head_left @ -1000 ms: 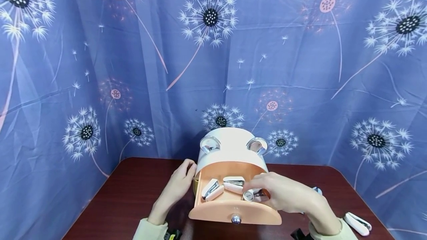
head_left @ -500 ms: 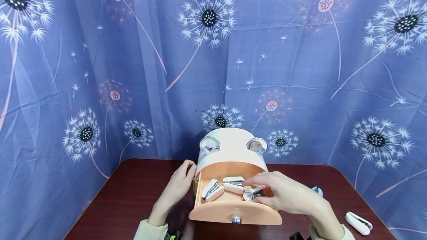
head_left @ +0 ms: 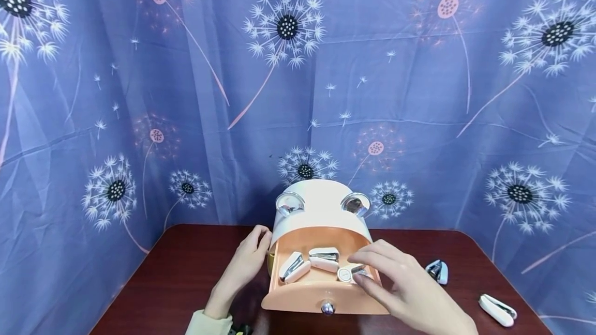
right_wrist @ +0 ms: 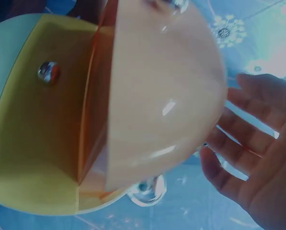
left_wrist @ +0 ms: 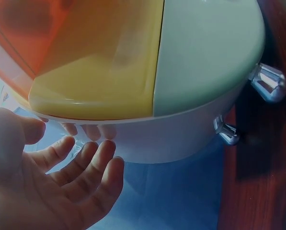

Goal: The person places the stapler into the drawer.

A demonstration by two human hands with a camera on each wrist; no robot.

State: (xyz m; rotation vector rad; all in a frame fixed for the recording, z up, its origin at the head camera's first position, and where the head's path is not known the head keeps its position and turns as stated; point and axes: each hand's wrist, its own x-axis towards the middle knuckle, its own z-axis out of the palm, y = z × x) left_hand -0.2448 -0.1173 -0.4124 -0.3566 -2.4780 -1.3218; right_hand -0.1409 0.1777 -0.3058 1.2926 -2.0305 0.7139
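A rounded storage box (head_left: 319, 203) with a white shell has its peach top drawer (head_left: 298, 299) pulled out. Inside lie three small staplers: one at left (head_left: 294, 268), one in the middle (head_left: 324, 259), and one at right (head_left: 345, 275), partly covered by fingers. My right hand (head_left: 405, 286) hovers over the drawer's right side, fingers spread and holding nothing. In the right wrist view, that hand (right_wrist: 262, 139) is beside the drawer front's curved edge. My left hand (head_left: 247, 257) is at the shell's left side; its fingers (left_wrist: 92, 167) are loosely bent near the white wall, contact unclear.
On the dark red table (head_left: 186, 278), a blue and black stapler (head_left: 437, 271) and a white stapler (head_left: 498, 310) lie to the right. Yellow (right_wrist: 42, 124) and pale green (left_wrist: 205, 52) drawers are below the peach one. A blue dandelion-print curtain (head_left: 261, 92) hangs behind.
My right hand has let go of the right stapler in the drawer, spread its fingers and drawn back toward me. The blue stapler on the table has come more into view. The left hand stays put.
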